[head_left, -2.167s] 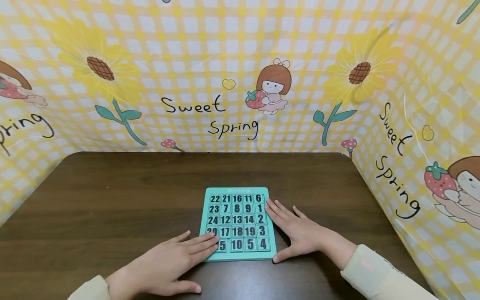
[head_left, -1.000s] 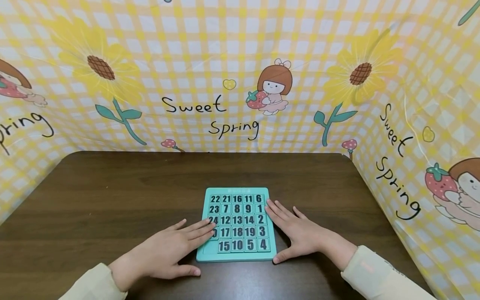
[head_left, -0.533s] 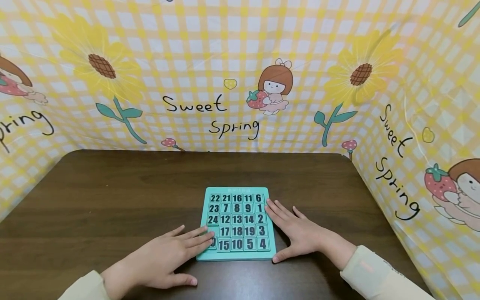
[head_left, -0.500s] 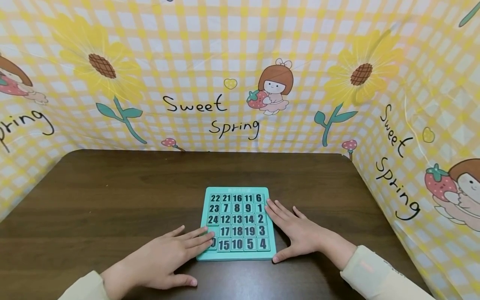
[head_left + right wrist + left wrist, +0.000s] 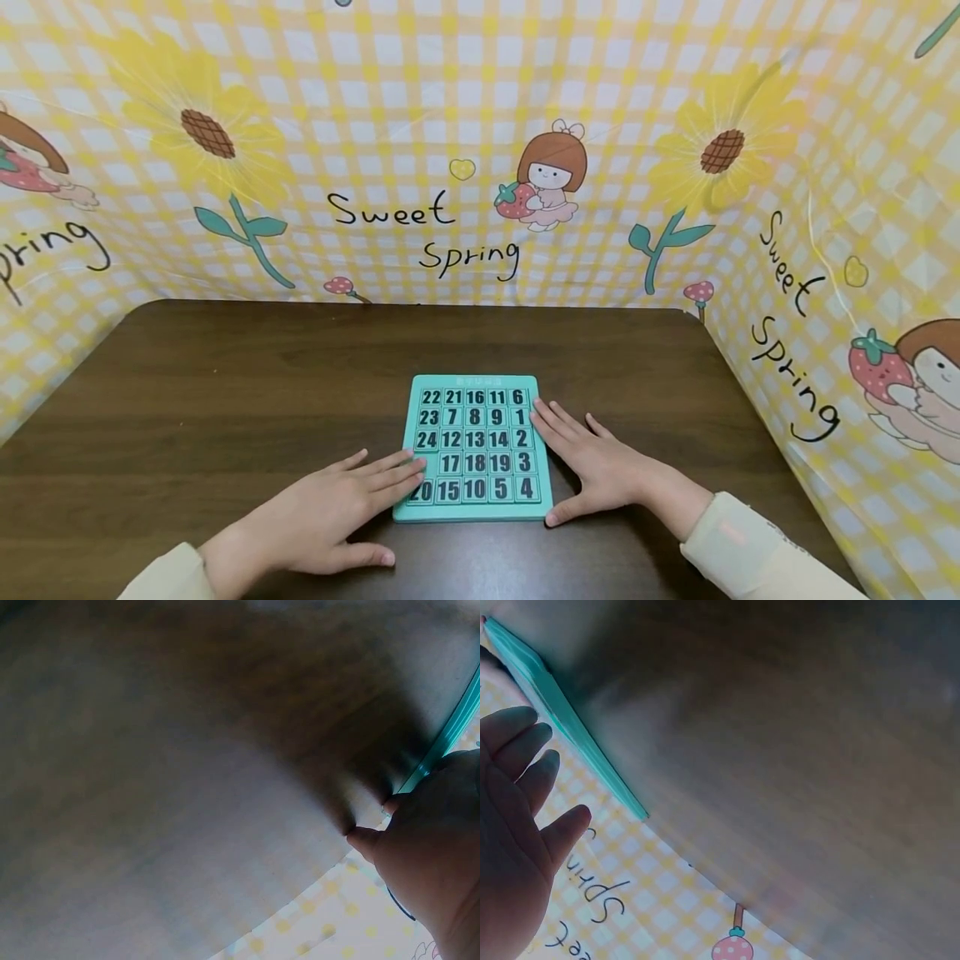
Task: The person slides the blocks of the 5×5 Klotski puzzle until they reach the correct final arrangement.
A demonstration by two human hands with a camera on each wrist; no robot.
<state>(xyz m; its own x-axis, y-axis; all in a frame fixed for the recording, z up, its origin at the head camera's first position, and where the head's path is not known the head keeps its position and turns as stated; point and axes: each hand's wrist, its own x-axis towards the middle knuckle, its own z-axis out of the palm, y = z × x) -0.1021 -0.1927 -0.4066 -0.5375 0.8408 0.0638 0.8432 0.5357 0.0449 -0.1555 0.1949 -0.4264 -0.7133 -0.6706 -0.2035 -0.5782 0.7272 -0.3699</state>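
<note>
A turquoise sliding number puzzle [image 5: 474, 512] lies flat on the table, its black-numbered tiles in a square grid. The vacant cell is in the left column, between tile 24 [image 5: 426, 440] and tile 20 [image 5: 422, 492]. My left hand [image 5: 333, 510] reaches over the puzzle's left border with straight fingers; their tips lie by the vacant cell and partly cover tile 20. Along the opposite border rests my right hand [image 5: 603, 471], fingers extended against the side and thumb at the near corner. Both wrist views show the puzzle's thin edge [image 5: 581, 731] beside the hand.
The dark brown wooden table [image 5: 262, 375] has rounded far corners. Behind it and along both sides hangs a yellow checked cloth [image 5: 390, 125] printed with sunflowers, strawberries and "Sweet Spring".
Tile 15 has slid right against tile 10. Tile 20 has then slid down into the bottom-left corner under my left fingers, leaving its former cell vacant. My right hand has stayed in place.
</note>
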